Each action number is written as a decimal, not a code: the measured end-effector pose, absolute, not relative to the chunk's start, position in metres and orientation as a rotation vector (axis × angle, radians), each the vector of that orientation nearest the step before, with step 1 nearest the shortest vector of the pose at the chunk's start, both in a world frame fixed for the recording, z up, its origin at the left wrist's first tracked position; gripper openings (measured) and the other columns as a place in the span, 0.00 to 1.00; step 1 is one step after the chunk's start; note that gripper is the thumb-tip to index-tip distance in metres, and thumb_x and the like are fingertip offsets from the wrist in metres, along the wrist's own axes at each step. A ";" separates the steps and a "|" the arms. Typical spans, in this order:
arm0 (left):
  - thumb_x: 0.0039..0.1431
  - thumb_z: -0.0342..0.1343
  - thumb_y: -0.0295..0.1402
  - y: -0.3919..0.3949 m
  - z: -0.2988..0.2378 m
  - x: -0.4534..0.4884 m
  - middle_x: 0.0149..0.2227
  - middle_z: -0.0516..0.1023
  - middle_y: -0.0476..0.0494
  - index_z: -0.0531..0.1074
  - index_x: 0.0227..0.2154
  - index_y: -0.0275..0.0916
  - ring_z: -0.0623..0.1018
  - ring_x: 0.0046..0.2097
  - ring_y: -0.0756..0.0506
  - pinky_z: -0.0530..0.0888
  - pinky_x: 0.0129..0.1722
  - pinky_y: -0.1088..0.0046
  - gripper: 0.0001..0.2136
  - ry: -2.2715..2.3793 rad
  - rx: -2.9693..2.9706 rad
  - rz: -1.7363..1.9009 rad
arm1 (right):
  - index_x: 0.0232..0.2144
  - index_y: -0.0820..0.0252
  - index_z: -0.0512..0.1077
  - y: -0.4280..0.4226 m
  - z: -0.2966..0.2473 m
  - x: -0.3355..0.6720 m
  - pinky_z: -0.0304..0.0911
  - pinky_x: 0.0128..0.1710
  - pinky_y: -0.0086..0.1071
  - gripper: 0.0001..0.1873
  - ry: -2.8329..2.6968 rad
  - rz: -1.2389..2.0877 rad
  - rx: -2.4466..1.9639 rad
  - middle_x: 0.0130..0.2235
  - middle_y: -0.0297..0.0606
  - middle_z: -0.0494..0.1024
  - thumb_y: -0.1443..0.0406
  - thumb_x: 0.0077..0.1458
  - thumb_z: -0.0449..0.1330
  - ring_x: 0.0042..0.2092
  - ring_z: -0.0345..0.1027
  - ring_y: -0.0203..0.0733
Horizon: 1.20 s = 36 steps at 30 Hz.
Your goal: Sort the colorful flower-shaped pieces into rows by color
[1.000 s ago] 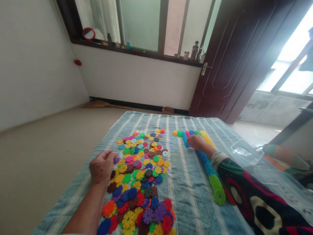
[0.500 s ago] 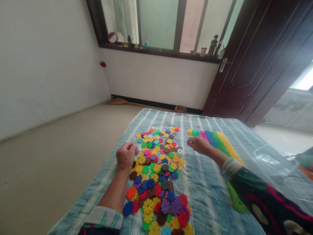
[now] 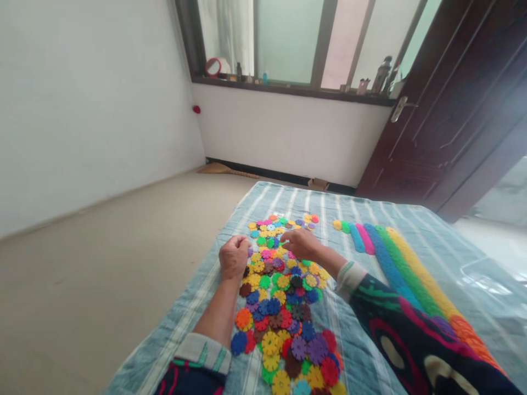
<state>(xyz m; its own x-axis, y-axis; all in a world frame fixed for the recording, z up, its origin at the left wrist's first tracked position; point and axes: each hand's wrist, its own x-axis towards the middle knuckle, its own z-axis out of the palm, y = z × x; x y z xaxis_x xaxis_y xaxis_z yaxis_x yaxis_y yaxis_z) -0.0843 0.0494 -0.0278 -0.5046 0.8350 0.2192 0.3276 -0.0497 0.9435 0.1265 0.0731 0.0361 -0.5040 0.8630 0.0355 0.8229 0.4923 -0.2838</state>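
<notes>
Many notched plastic discs in mixed colours lie in a long, loose strip on a striped cloth. At the strip's left edge is my left hand, its fingers curled and pressed together; whatever they pinch is hidden. My right hand hovers over the upper part of the discs, palm down, with fingers bent together toward the left. Nothing I can name shows in its fingertips. To the right, overlapping discs form colour-sorted rows: a long yellow row, a green row, a blue row and a short pink row.
A clear plastic container sits on the cloth at the right. Beyond the cloth are a broom on the floor, a windowsill with bottles and a red-rimmed mirror, and a dark red door.
My right hand has moved left from beside the short rows to over the loose discs. My left hand stays at the strip's edge. The whole view has shifted, so everything appears farther right.
</notes>
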 end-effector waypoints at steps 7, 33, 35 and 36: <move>0.47 0.51 0.38 0.047 -0.029 -0.083 0.23 0.77 0.49 0.75 0.27 0.38 0.75 0.24 0.48 0.71 0.27 0.75 0.11 1.819 1.264 1.572 | 0.49 0.51 0.77 0.075 0.037 0.102 0.63 0.46 0.32 0.16 -2.608 0.327 -1.403 0.42 0.39 0.81 0.64 0.59 0.59 0.47 0.73 0.45; 0.44 0.53 0.40 0.058 -0.026 -0.089 0.23 0.79 0.50 0.76 0.30 0.40 0.78 0.27 0.44 0.73 0.29 0.71 0.13 1.884 1.250 1.512 | 0.36 0.53 0.81 0.079 0.069 0.175 0.59 0.34 0.24 0.08 -2.563 0.348 -1.548 0.31 0.31 0.80 0.64 0.55 0.62 0.34 0.72 0.34; 0.44 0.53 0.40 0.058 -0.026 -0.090 0.23 0.78 0.49 0.76 0.30 0.40 0.78 0.27 0.44 0.73 0.30 0.71 0.13 1.910 1.272 1.503 | 0.35 0.57 0.81 0.083 0.073 0.223 0.58 0.31 0.24 0.09 -2.499 0.315 -1.705 0.25 0.32 0.78 0.67 0.55 0.60 0.29 0.70 0.34; 0.44 0.53 0.41 0.058 -0.026 -0.090 0.23 0.78 0.49 0.76 0.29 0.40 0.78 0.28 0.44 0.73 0.30 0.71 0.13 1.923 1.282 1.500 | 0.33 0.58 0.81 0.085 0.074 0.247 0.58 0.31 0.25 0.09 -2.461 0.286 -1.791 0.24 0.33 0.77 0.68 0.53 0.60 0.29 0.70 0.34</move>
<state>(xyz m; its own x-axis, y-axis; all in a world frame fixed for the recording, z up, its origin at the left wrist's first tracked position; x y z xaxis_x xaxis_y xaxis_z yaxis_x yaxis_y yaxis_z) -0.0899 0.0583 -0.0256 -0.5090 0.8309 0.2250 0.4208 0.0121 0.9071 0.2471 0.0847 0.0736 -0.3111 0.9494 -0.0418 0.9337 0.2972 -0.1999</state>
